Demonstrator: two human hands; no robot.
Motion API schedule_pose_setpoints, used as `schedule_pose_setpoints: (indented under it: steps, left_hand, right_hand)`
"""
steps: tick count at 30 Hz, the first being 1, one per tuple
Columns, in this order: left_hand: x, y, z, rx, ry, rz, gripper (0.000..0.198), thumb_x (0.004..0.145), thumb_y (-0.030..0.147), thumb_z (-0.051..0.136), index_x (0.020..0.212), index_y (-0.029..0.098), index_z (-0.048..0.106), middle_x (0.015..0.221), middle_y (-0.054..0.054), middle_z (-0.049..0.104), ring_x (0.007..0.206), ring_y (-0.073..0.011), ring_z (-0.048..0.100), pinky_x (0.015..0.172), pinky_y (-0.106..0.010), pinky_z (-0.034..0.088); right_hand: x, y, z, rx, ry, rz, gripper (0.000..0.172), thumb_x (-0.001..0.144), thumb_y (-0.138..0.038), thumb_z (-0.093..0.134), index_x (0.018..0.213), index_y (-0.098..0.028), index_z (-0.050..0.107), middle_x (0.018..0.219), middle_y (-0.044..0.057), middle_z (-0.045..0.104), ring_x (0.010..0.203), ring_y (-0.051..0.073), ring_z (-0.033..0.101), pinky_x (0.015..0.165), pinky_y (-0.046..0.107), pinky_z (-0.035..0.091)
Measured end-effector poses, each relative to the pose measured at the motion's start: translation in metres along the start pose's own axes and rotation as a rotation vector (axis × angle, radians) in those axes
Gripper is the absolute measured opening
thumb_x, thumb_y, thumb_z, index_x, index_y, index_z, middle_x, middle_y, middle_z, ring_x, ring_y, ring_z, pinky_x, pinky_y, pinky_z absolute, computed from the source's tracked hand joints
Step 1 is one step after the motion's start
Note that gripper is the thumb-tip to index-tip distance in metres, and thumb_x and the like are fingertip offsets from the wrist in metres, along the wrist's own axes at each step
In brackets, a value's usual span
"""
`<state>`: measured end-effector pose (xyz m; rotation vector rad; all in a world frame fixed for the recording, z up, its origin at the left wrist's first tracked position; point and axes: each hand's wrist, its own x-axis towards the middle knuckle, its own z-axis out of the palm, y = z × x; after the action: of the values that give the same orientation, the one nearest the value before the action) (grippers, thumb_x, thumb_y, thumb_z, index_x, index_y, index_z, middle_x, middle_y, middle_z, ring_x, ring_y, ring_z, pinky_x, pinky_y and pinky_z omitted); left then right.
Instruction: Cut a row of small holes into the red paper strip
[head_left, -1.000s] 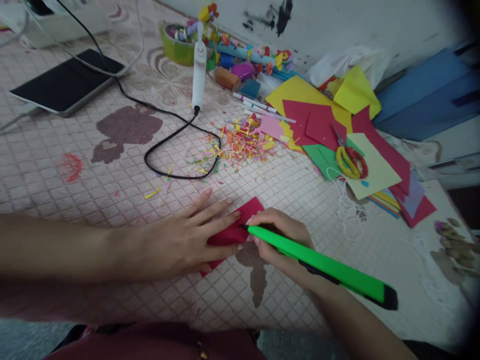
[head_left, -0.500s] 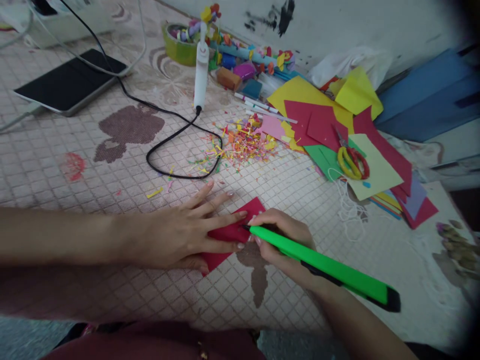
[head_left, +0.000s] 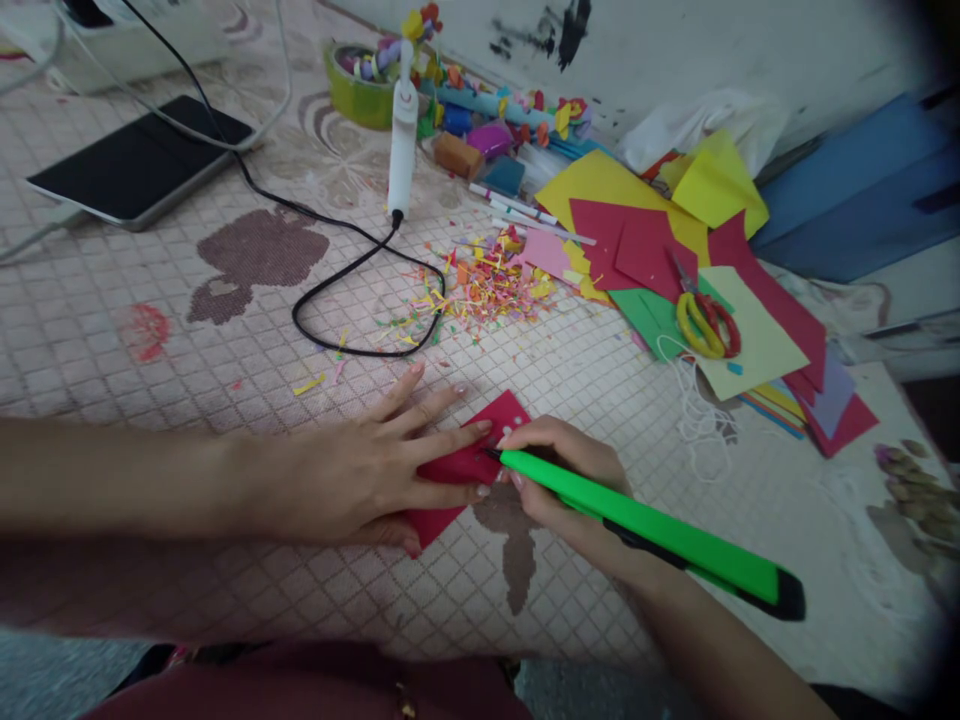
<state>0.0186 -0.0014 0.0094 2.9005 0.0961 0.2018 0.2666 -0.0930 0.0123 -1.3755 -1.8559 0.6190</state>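
Observation:
A small red piece of paper lies on the patterned cloth in front of me, with several small pale spots near its right corner. My left hand rests flat on it, fingers spread. My right hand is closed around a green cutter-like tool, whose dark tip touches the paper beside my left fingertips. The tool's long body slants down to the right over my right wrist.
Paper scraps lie beyond my hands, beside a looped black cable joined to a white glue gun. Scissors rest on coloured sheets at the right. A black tablet is at the left.
The red paper has turned very slightly under my left hand. The green tool's rear end has shifted a little to the right; both hands keep nearly the same place.

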Motion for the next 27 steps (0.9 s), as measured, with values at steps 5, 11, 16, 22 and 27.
schedule_pose_setpoints:
  steps: [5, 11, 16, 22, 27]
  left_hand:
    - [0.000, -0.002, -0.003, -0.031, 0.034, 0.024, 0.062, 0.094, 0.046, 0.071, 0.151, 0.035, 0.051, 0.164, -0.014, 0.041, 0.155, -0.0435, 0.029, 0.120, -0.075, 0.023]
    - [-0.002, -0.012, -0.004, -0.023, 0.020, 0.056, 0.051, 0.095, 0.038, 0.071, 0.145, 0.039, 0.058, 0.167, -0.009, 0.037, 0.155, -0.0425, 0.029, 0.122, -0.073, 0.020]
    - [-0.002, -0.008, -0.002, -0.017, 0.038, 0.041, 0.053, 0.094, 0.038, 0.074, 0.145, 0.038, 0.059, 0.167, -0.011, 0.036, 0.154, -0.0466, 0.029, 0.118, -0.076, 0.025]
    - [-0.002, -0.002, 0.000, 0.002, 0.026, 0.015, 0.056, 0.094, 0.039, 0.073, 0.147, 0.037, 0.056, 0.165, -0.016, 0.037, 0.152, -0.0513, 0.027, 0.113, -0.080, 0.029]
    - [0.000, 0.006, 0.007, 0.018, 0.052, -0.027, 0.064, 0.089, 0.053, 0.076, 0.147, 0.034, 0.056, 0.162, -0.020, 0.041, 0.150, -0.0513, 0.034, 0.113, -0.080, 0.029]
  right_hand:
    - [0.002, -0.001, 0.002, -0.011, 0.035, -0.016, 0.034, 0.076, -0.001, 0.059, 0.097, -0.027, 0.067, 0.085, -0.004, 0.075, 0.074, 0.014, 0.072, 0.067, 0.024, 0.057]
    - [0.001, -0.002, 0.000, 0.000, 0.013, 0.005, 0.035, 0.075, 0.000, 0.059, 0.098, -0.026, 0.068, 0.087, -0.004, 0.076, 0.073, 0.011, 0.072, 0.068, 0.022, 0.056]
    - [0.002, -0.003, 0.001, -0.017, 0.038, -0.009, 0.034, 0.075, -0.001, 0.057, 0.096, -0.025, 0.068, 0.084, -0.003, 0.076, 0.068, 0.011, 0.070, 0.066, 0.023, 0.057]
    - [0.002, -0.003, 0.002, -0.022, 0.054, -0.011, 0.034, 0.075, -0.001, 0.059, 0.096, -0.026, 0.068, 0.085, -0.004, 0.077, 0.073, 0.013, 0.073, 0.067, 0.024, 0.058]
    - [0.002, -0.003, 0.001, -0.022, 0.060, -0.026, 0.033, 0.077, -0.002, 0.059, 0.096, -0.026, 0.068, 0.085, -0.003, 0.077, 0.074, 0.014, 0.074, 0.068, 0.024, 0.058]
